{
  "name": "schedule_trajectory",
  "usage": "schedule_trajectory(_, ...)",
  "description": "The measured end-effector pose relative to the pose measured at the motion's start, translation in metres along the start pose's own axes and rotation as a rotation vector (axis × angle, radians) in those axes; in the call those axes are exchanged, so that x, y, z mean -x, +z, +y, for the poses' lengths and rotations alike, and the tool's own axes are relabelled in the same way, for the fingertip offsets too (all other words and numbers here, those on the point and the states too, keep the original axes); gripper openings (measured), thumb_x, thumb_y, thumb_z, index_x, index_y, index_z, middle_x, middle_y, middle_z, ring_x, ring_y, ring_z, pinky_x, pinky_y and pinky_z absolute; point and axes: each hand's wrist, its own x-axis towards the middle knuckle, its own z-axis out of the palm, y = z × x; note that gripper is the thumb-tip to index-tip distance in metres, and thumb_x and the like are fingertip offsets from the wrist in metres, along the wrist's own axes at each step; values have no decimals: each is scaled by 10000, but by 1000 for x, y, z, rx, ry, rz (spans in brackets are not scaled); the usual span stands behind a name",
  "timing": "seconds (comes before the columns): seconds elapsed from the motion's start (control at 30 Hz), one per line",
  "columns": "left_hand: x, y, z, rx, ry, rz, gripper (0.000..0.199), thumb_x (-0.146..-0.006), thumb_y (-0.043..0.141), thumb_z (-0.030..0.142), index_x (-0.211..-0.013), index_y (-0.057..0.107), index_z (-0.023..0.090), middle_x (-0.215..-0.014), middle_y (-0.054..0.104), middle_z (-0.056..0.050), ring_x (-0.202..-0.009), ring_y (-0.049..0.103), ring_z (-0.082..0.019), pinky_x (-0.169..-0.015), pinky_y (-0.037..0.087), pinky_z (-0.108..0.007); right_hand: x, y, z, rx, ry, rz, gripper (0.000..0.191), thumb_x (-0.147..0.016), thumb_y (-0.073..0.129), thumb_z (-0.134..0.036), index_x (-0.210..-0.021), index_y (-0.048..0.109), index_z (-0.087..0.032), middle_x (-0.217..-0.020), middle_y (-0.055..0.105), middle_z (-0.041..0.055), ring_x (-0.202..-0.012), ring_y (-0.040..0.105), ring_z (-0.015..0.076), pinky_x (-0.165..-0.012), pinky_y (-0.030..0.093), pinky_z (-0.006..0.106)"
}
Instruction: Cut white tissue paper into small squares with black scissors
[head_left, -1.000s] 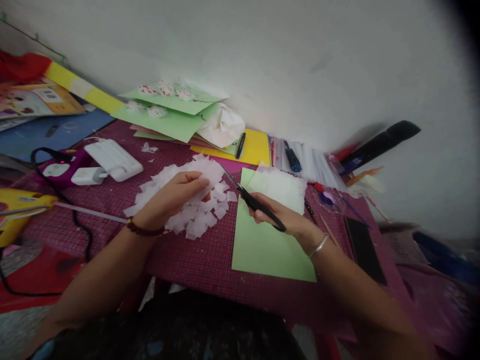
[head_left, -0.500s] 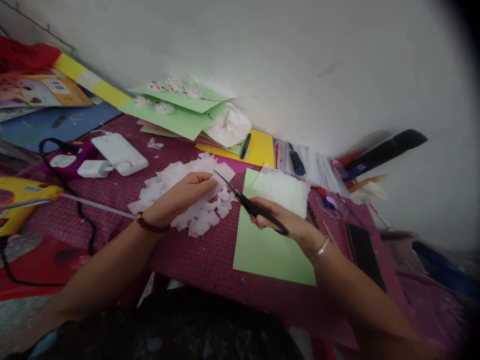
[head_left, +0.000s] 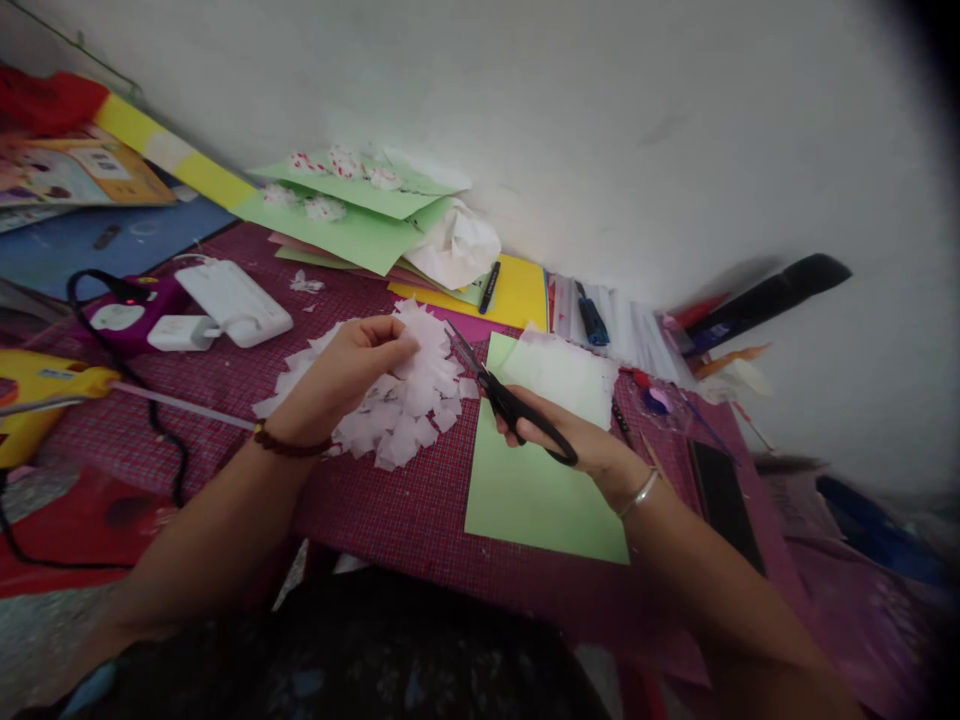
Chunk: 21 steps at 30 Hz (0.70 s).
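My left hand (head_left: pixel 358 368) hovers over a heap of small white paper pieces (head_left: pixel 397 425), thumb and forefinger pinched together. Whether a bit of paper sits between those fingertips is lost against the white heap. In my right hand (head_left: pixel 564 428) is a pair of black-handled scissors (head_left: pixel 534 415), blades nearly closed and pointing up and left toward the heap. The scissors are over the left edge of a light green sheet (head_left: pixel 544 510). A stack of thin white paper (head_left: pixel 574 375) lies on that sheet's upper part, just beyond my right hand.
At the left lie a yellow glue gun (head_left: pixel 52 395), a white adapter (head_left: pixel 236 300) and a purple power strip (head_left: pixel 135 315) with a black cord. Green cards with paper flowers (head_left: pixel 322 208) lean at the wall. A blue cutter (head_left: pixel 592 318) rests on clear sleeves (head_left: pixel 630 335).
My left hand has drawn back left, away from the scissors, and the white paper seen in its fingers before no longer shows clearly. The scissors blades have come closer together.
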Motion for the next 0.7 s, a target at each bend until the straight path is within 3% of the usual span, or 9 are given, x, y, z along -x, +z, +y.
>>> schedule_trajectory(0.07, -1, 0, 0, 19, 13, 23, 178, -715, 723, 266, -609, 603, 189, -605, 510, 2, -541, 443, -95, -482, 353, -220, 0, 0, 1, 19, -4, -14, 660, -870, 562, -724, -1233, 531, -173, -944, 529, 59, -828, 505, 182, -751, 457, 331)
schedule_trajectory(0.23, -1, 4, -3, -29, -36, -68, 204, -723, 718, 270, -570, 608, 190, -569, 514, 3, -509, 436, -94, -465, 371, -217, -7, 7, 1, 46, 5, -20, 694, -840, 632, -688, -1301, 529, -180, -915, 521, 41, -798, 473, 180, -702, 434, 330)
schedule_trajectory(0.33, -1, 7, -3, -40, -98, -89, 206, -716, 704, 245, -547, 598, 190, -543, 498, 9, -473, 403, -85, -434, 343, -211, -13, 11, 4, 26, 54, 50, 717, -802, 714, -610, -1337, 519, -175, -891, 527, 24, -747, 458, 160, -666, 408, 313)
schedule_trajectory(0.5, -3, 7, -5, -7, -174, -78, 162, -700, 675, 199, -553, 609, 185, -529, 482, 15, -435, 383, -75, -416, 330, -217, -15, 12, 7, 67, 101, 172, 612, -749, 793, -504, -1242, 613, -189, -888, 555, 16, -745, 462, 156, -658, 379, 304)
schedule_trajectory(0.63, -4, 3, -6, 23, -179, -79, 194, -701, 687, 217, -544, 579, 182, -535, 495, 10, -458, 443, -84, -435, 365, -214, -15, 8, 5, 77, 144, 163, 571, -768, 774, -502, -1220, 632, -182, -796, 516, -8, -688, 429, 143, -620, 353, 293)
schedule_trajectory(0.7, -5, 2, -6, 37, -162, -64, 156, -697, 689, 198, -580, 588, 178, -566, 523, 2, -476, 479, -89, -448, 391, -219, -15, 4, 2, 118, 113, 114, 635, -792, 743, -529, -1291, 583, -171, -854, 538, 14, -724, 453, 156, -649, 382, 304)
